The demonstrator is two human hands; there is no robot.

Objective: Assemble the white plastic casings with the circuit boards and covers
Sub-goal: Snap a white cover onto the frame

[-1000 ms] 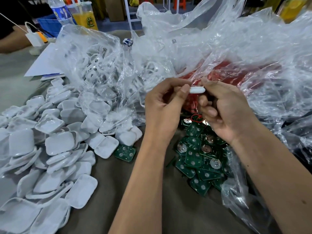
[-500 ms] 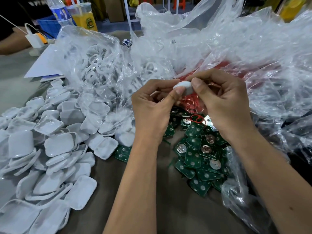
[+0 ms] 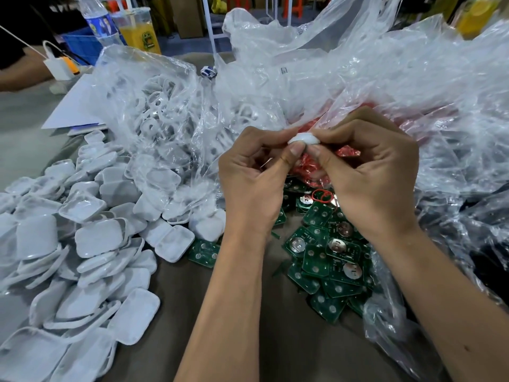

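Nearest the camera, a heap of loose white casing halves (image 3: 91, 244) lay on the table (image 3: 275, 340) at the left. To the right, green circuit boards (image 3: 327, 260) spilled from an open clear bag (image 3: 391, 321). Above the boards, the left hand (image 3: 256, 186) and right hand (image 3: 369, 172) met, each pinching one white casing (image 3: 304, 139) between thumb and curled fingers; it was held in the air, clear of the table. Beyond the hands, red parts (image 3: 349, 151) showed through crumpled plastic bags (image 3: 385, 78). At the far left stood a bottle (image 3: 100, 22) and a yellow drink cup (image 3: 137, 30).
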